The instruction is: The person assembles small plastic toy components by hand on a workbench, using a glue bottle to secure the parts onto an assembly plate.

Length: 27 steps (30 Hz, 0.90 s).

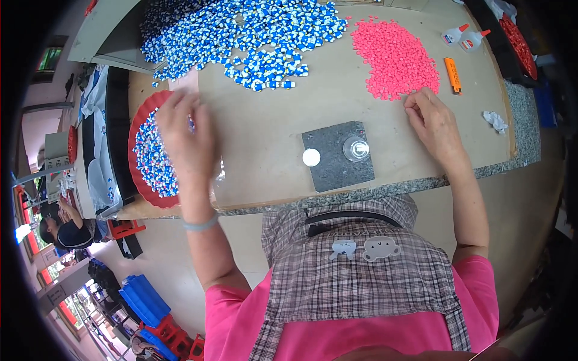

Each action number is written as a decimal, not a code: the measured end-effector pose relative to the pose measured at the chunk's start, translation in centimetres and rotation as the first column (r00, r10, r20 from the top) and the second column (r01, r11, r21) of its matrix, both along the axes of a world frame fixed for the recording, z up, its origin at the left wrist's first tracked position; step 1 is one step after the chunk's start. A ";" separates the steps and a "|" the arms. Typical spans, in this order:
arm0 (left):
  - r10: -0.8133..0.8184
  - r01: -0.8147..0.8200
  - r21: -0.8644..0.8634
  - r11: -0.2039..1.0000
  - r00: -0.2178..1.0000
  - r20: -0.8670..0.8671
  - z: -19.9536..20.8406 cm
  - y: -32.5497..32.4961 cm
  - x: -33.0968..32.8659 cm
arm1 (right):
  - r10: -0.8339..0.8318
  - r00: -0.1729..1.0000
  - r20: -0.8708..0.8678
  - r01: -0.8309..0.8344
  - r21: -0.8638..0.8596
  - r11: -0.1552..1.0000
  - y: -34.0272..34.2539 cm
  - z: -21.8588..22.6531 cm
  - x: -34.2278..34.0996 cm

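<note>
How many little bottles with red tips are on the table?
2. Both are right of the pink pile, beyond the orange lighter: one bottle nearer the pile, the other bottle just to its right. I see no others there.

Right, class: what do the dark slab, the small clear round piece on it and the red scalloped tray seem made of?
Slab: perhaps stone or worn rubber, matt; grey and mottled.
Clear round piece: glass or clear plastic, glossy; see-through with bright highlights.
Red tray: probably moulded plastic, smooth; even colour, scalloped rim.
</note>
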<state>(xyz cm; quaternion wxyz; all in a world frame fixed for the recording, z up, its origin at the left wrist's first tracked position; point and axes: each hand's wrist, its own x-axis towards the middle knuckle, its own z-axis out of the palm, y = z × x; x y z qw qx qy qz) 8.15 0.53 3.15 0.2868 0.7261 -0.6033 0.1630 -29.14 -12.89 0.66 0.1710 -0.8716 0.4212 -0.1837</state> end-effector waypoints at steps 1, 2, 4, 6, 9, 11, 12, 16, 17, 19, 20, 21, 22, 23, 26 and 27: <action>-0.106 0.105 0.016 0.994 0.994 0.010 -0.6 -1.5 -1.1 | -0.002 1.000 0.000 0.002 -0.002 1.000 -0.1 0.0 -0.1; -0.208 0.207 0.034 0.978 0.978 0.019 -1.0 -2.9 -2.1 | 0.008 1.000 -0.017 -0.008 0.009 1.000 -0.2 0.0 -0.2; -0.327 0.330 0.020 0.944 0.940 -0.097 -1.6 -5.1 -4.5 | 0.025 0.999 -0.032 -0.025 0.016 1.000 -0.1 0.2 -0.2; -0.372 0.377 0.036 0.926 0.923 -0.103 -2.6 -7.1 -5.4 | 0.038 0.999 -0.027 -0.038 0.026 0.999 0.0 0.4 -0.2; -0.446 0.454 0.075 0.888 0.889 -0.106 -3.7 -8.6 -6.0 | 0.040 0.999 0.003 -0.040 0.041 0.998 0.0 0.4 -0.2; -0.480 0.490 0.097 0.866 0.871 -0.109 -3.9 -9.1 -6.3 | 0.044 0.999 0.004 -0.044 0.030 0.999 0.0 0.4 -0.4; -0.474 0.486 0.118 0.866 0.873 -0.112 -3.9 -9.3 -6.3 | 0.056 0.998 0.005 -0.056 0.019 0.998 0.0 0.4 -0.4; -0.475 0.484 0.108 0.868 0.874 -0.103 -3.8 -9.6 -6.3 | 0.030 0.994 0.101 -0.037 0.069 0.997 0.4 0.8 -0.4; -0.475 0.485 0.108 0.868 0.873 -0.105 -3.7 -9.5 -6.4 | 0.009 0.989 0.147 -0.034 0.169 0.985 0.6 1.0 -0.5; -0.496 0.507 0.123 0.853 0.861 -0.107 -3.7 -9.4 -6.4 | -0.019 0.982 0.189 -0.033 0.267 0.963 1.1 1.1 -0.4; -0.499 0.510 0.121 0.852 0.859 -0.110 -3.9 -9.4 -6.4 | -0.050 0.962 0.269 -0.053 0.364 0.930 1.4 1.1 -0.2; -0.508 0.518 0.108 0.848 0.854 -0.110 -4.1 -9.4 -6.4 | -0.089 0.935 0.343 -0.082 0.454 0.887 1.7 1.0 0.0; -0.518 0.528 0.094 0.844 0.848 -0.110 -4.3 -9.5 -6.4 | -0.094 0.936 0.339 -0.075 0.454 0.888 1.8 0.9 0.2; -0.522 0.533 0.091 0.842 0.845 -0.116 -4.3 -9.5 -6.4 | -0.131 0.900 0.415 -0.136 0.554 0.821 2.0 0.7 0.3; -0.526 0.527 -0.035 0.849 0.837 -0.151 -3.8 -9.0 -6.7 | -0.207 0.846 0.492 -0.243 0.700 0.672 2.2 1.1 0.9; -0.476 0.488 -0.033 0.872 0.832 -0.285 -3.4 -8.5 -6.8 | -0.229 0.830 0.509 -0.293 0.747 0.597 2.2 1.2 1.0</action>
